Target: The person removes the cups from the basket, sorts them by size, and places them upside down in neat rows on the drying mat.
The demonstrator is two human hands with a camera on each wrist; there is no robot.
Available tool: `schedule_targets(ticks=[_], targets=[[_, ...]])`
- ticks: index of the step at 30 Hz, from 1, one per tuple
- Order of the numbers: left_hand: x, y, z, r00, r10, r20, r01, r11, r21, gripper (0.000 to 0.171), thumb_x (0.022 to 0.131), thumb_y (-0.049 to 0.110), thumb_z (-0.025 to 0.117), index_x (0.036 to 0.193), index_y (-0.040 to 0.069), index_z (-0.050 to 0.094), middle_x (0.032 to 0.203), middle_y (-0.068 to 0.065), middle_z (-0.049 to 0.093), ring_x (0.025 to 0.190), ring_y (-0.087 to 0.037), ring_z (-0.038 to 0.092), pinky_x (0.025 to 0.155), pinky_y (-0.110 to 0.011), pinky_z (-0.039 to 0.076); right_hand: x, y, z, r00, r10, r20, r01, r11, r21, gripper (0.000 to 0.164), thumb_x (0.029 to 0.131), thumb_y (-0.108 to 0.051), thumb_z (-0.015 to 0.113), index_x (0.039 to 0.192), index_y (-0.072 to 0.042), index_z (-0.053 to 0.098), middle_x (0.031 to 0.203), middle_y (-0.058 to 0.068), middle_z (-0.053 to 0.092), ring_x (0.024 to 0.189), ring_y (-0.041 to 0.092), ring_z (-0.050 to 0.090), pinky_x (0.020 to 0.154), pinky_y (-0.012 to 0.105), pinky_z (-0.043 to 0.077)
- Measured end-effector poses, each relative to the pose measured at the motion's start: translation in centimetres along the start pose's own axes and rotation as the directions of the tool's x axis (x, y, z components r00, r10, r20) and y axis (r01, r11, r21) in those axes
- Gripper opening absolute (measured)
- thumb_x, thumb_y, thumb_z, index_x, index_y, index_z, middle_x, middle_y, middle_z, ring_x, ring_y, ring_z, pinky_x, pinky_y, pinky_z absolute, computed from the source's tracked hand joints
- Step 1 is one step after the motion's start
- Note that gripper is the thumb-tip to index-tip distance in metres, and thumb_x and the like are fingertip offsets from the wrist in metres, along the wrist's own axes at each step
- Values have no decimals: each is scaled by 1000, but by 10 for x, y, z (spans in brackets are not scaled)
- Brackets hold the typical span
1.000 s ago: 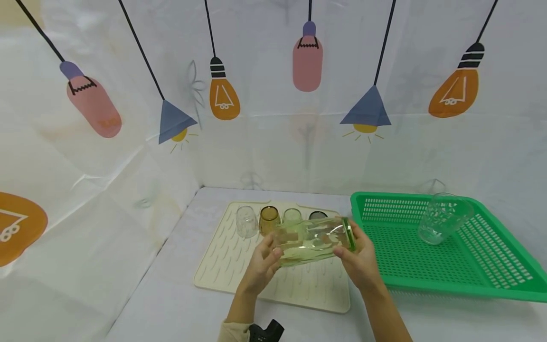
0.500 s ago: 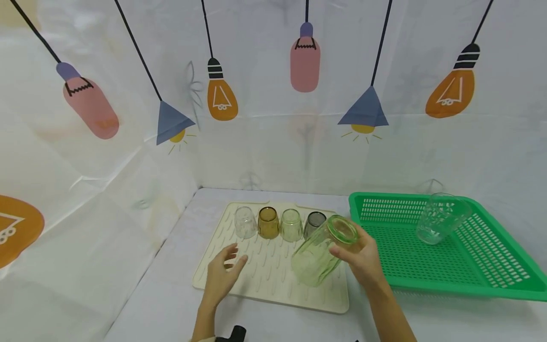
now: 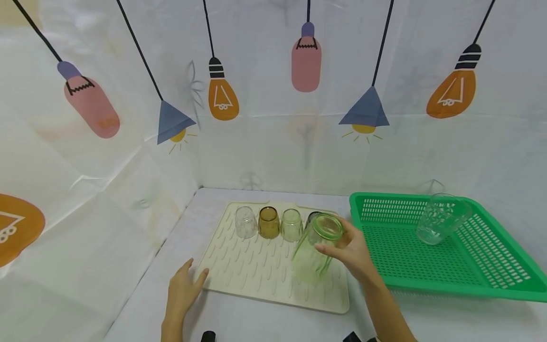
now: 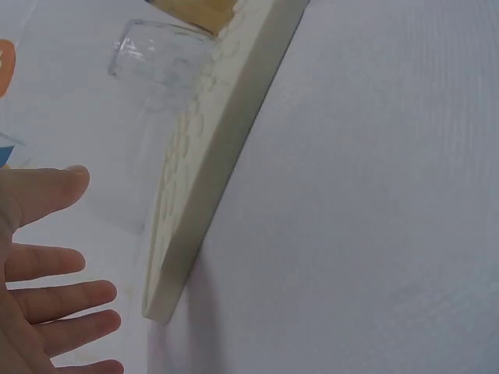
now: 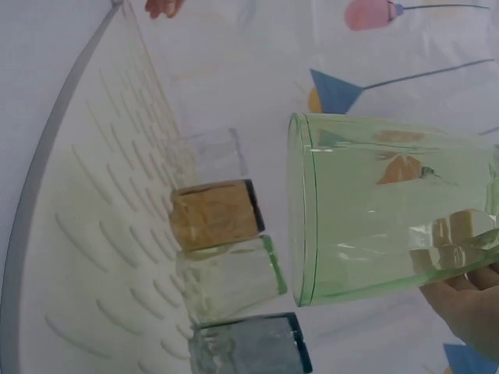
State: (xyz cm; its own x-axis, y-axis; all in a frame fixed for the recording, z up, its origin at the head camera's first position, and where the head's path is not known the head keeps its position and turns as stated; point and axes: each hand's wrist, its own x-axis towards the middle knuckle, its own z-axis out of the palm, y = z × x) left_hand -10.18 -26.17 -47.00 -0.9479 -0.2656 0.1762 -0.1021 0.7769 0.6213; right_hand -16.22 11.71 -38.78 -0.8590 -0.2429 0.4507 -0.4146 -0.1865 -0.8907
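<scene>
My right hand (image 3: pixel 353 249) grips a large green glass (image 3: pixel 314 256) near its base. The glass is tilted upside down, its rim downward over the right part of the cream drying mat (image 3: pixel 239 263); in the right wrist view a gap shows between that rim and the mat. Along the mat's back stand a clear small glass (image 3: pixel 245 222), an amber one (image 3: pixel 268 223), a light green one (image 3: pixel 292 225) and a dark grey one (image 5: pixel 249 347), the last partly hidden in the head view. My left hand (image 3: pixel 181 290) is beside the mat's front left corner, fingers extended, holding nothing.
A green plastic basket (image 3: pixel 414 280) stands right of the mat, with a large clear glass (image 3: pixel 442 219) leaning inside. White sheeting printed with lamps (image 3: pixel 365 109) rises behind and to the left of the white table (image 3: pixel 239 318).
My left hand has let go of the green glass and moved left and down. My right hand has turned the glass from lying sideways to rim down and shifted it slightly left.
</scene>
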Motion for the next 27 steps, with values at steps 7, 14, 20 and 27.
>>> schedule_targets(ticks=[7,14,20,27], targets=[[-1,-10,0,995,-83,51,80,996,50,62,90,22,61,128,-21,39,127,-42,42,119,-55,41,98,-60,37,13,8,12,999,36,21,-35,997,-70,66,70,7,76,129,8,47,118,5,59,109,10,56,91,22,48],[-2,-16,2,988,-103,112,97,994,55,60,91,17,58,129,-23,35,132,-43,33,126,-55,29,105,-63,24,24,17,25,998,23,64,-19,999,-49,66,70,7,77,129,9,47,120,20,57,108,11,57,91,22,48],[0,-25,5,982,-80,170,72,996,54,61,93,17,52,131,-24,29,138,-42,24,132,-54,18,107,-66,9,30,26,37,996,27,82,-21,997,-81,68,70,4,78,131,4,48,121,21,57,109,15,58,92,24,48],[0,-38,9,986,2,168,-1,1000,-7,60,93,15,53,131,-25,30,139,-44,19,131,-58,13,104,-71,5,36,37,55,994,41,102,-31,995,-95,65,70,0,79,129,0,51,118,19,60,110,26,59,92,29,49]])
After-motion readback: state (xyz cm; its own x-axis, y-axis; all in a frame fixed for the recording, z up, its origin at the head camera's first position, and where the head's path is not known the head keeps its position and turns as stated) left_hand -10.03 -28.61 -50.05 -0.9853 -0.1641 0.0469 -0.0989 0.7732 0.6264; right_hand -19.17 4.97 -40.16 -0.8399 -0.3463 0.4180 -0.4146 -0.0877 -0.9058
